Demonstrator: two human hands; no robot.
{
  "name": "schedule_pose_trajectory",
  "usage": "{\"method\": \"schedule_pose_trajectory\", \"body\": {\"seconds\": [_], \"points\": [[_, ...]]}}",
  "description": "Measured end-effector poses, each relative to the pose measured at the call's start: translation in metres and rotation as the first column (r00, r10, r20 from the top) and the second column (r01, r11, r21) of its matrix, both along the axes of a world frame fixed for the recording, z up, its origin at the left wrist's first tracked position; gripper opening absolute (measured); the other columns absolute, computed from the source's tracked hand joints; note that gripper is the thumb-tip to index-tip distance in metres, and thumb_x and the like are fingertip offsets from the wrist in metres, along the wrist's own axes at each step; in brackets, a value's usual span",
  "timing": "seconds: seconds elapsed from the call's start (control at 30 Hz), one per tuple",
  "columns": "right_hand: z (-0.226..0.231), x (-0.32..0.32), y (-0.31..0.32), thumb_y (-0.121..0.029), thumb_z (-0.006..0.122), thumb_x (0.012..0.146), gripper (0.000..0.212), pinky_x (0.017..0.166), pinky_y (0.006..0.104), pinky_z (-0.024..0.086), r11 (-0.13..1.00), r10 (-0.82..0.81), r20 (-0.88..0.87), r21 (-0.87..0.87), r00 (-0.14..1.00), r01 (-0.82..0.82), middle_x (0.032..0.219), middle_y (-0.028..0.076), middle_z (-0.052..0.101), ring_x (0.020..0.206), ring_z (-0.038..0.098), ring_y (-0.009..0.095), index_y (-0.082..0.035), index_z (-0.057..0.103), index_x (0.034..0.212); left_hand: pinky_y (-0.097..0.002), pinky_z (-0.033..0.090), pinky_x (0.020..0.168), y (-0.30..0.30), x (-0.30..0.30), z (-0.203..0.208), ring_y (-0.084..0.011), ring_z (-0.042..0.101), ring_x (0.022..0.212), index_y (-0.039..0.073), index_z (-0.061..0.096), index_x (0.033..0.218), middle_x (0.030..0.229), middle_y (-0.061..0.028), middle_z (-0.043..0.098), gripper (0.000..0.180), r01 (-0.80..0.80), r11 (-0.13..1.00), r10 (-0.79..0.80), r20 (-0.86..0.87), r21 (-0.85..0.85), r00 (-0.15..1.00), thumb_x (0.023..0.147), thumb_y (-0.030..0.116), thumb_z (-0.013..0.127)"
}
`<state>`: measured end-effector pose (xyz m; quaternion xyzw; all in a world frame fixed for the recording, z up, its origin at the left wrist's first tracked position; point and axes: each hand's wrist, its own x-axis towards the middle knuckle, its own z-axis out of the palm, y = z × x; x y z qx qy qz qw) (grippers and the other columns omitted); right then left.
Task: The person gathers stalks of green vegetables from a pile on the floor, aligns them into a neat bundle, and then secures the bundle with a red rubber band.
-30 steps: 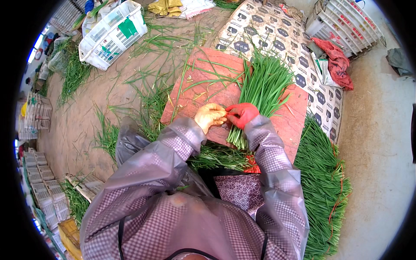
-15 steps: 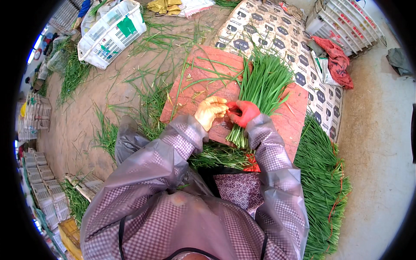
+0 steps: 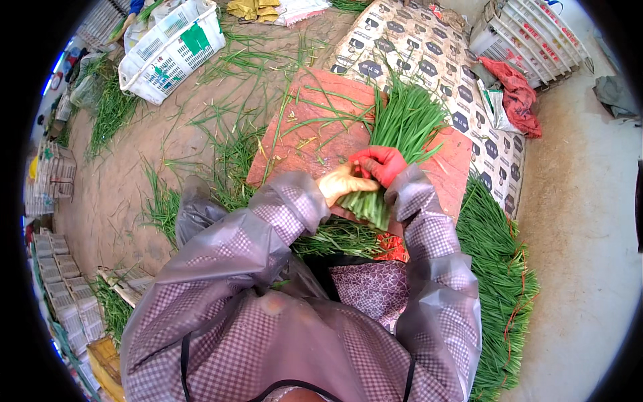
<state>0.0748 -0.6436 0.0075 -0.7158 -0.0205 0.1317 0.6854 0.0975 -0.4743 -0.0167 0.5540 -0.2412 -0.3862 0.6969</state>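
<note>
A thick bundle of garlic chives lies on a reddish board in front of me, its leaves pointing away and its cut stem ends toward me. My left hand, in a pale yellowish glove, is closed on the left side of the bundle near the stems. Wrapped over the top of the bundle is my right hand, in a red glove, its fingers close to the left hand's fingertips. Whether a tie lies between the fingers cannot be made out. Loose chive leaves are scattered over the board.
Tied chive bundles are stacked along my right by the pale wall. A white crate stands far left, another crate far right beside a red cloth. Loose chives litter the floor left of the board.
My left hand has moved from beside the bundle onto its stems. The right hand has shifted slightly up over the bundle, and the stem ends have tilted and blur with motion.
</note>
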Motion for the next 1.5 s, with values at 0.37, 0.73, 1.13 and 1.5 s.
{"method": "schedule_pose_trajectory", "body": {"seconds": [0.37,0.73,1.13,1.5], "points": [[0.055,0.005,0.058,-0.011,0.053,0.095,0.019,0.057,0.0196,0.041,0.965,-0.199,0.187,0.21,0.962,0.159,0.076,0.0,0.064,0.062,0.05,0.005,-0.003,0.065,0.107,-0.0475,0.025,0.108,0.063,0.063,0.098,-0.0349,0.034,0.131,0.0,0.034,0.136,0.137,-0.0235,0.039,0.099,-0.183,0.628,-0.641,0.636,0.757,0.43,0.059,0.044,0.077],[0.005,0.024,0.063,-0.013,0.059,0.091,0.012,0.043,0.0175,0.027,0.854,-0.404,-0.005,0.355,0.915,0.379,0.066,-0.004,0.058,0.048,0.04,0.002,-0.006,0.066,0.098,-0.0504,0.008,0.115,0.033,0.016,0.025,-0.0349,0.026,0.137,-0.005,0.028,0.14,0.14,-0.0178,0.039,0.121,-0.672,0.478,-0.528,0.797,0.565,0.293,0.05,0.061,0.076],[0.032,-0.021,0.132,-0.008,0.06,0.086,0.012,0.077,0.0277,0.05,0.91,0.121,0.183,0.371,0.976,-0.182,0.085,0.005,0.066,0.082,0.063,0.016,-0.003,0.065,0.096,-0.048,0.048,0.081,0.056,0.061,-0.02,-0.0325,0.057,0.105,0.006,0.053,0.114,0.111,-0.0164,0.058,0.044,-0.373,0.627,-0.569,0.729,0.684,0.379,0.073,0.018,0.063],[-0.088,-0.011,0.203,-0.028,0.055,0.084,0.025,0.083,0.0393,0.049,0.422,0.566,-0.072,-0.83,0.821,-0.364,0.096,0.013,0.067,0.093,0.064,0.028,-0.013,0.065,0.1,-0.0426,0.045,0.091,0.051,0.033,0.026,-0.0343,0.053,0.107,0.003,0.048,0.12,0.109,-0.0164,0.055,0.068,-0.388,0.581,-0.717,0.676,0.715,0.171,0.061,0.023,0.075]]}}
